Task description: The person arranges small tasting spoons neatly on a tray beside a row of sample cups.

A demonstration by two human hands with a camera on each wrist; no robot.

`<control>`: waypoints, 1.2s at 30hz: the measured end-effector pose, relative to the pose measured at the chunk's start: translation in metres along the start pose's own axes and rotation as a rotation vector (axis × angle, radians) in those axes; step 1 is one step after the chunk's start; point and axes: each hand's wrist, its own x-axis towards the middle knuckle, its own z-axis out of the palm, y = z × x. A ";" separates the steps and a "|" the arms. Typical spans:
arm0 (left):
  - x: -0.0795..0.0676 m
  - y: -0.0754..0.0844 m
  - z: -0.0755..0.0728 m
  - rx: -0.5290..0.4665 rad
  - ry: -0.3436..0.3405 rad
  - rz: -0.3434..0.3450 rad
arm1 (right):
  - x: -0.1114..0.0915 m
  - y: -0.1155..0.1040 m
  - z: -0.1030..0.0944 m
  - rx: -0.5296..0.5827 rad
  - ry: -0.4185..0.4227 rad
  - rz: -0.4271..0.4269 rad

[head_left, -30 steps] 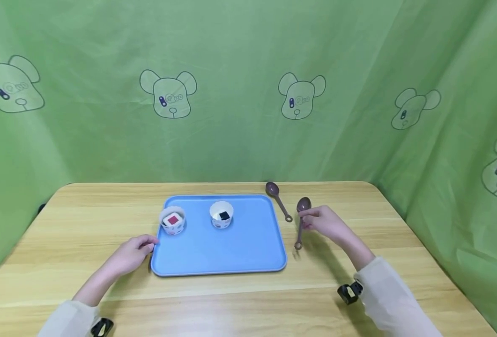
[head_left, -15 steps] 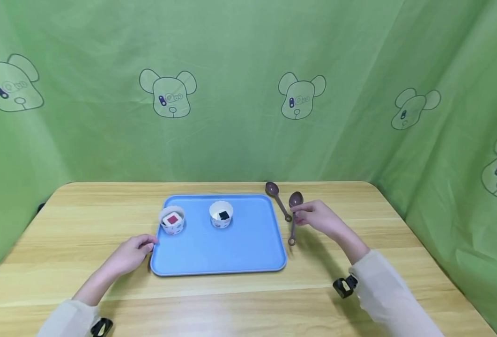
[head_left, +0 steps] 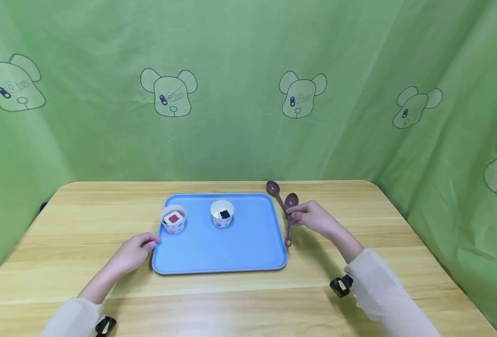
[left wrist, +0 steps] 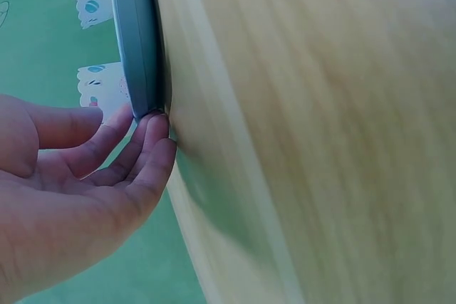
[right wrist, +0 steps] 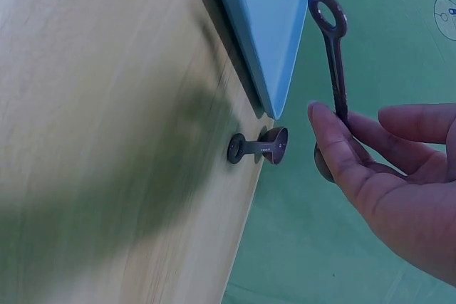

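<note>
My right hand (head_left: 311, 217) pinches the handle of a dark brown spoon (head_left: 288, 231) beside the tray's right edge. In the right wrist view the spoon's ringed handle end (right wrist: 336, 19) points up past my fingers (right wrist: 342, 154), which hide most of its bowl. A second brown spoon (head_left: 273, 188) lies behind it, its handle partly overlapped by the held one in the head view. At the left edge of the blue tray (head_left: 231, 255), my left hand (head_left: 133, 252) touches the rim with lightly bent fingertips (left wrist: 158, 122). Its thumb stays apart from the rim.
Two patterned paper cups stand on the tray: one (head_left: 174, 227) at the left with a white and red piece, another (head_left: 222, 221) near the back with a white and black piece. Beneath is a wooden table (head_left: 214, 304); a green curtain (head_left: 240, 150) hangs behind.
My right hand has carried the spoon leftward, up to the tray's right edge and over the other spoon's handle in the head view. My left hand has kept its place at the rim.
</note>
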 end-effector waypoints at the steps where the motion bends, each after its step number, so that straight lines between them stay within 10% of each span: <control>1: 0.000 0.000 0.000 -0.001 0.001 -0.004 | 0.000 0.001 0.000 -0.003 0.001 -0.001; 36: 0.001 0.000 0.000 0.012 0.012 -0.003 | 0.017 -0.021 0.012 0.056 -0.030 -0.008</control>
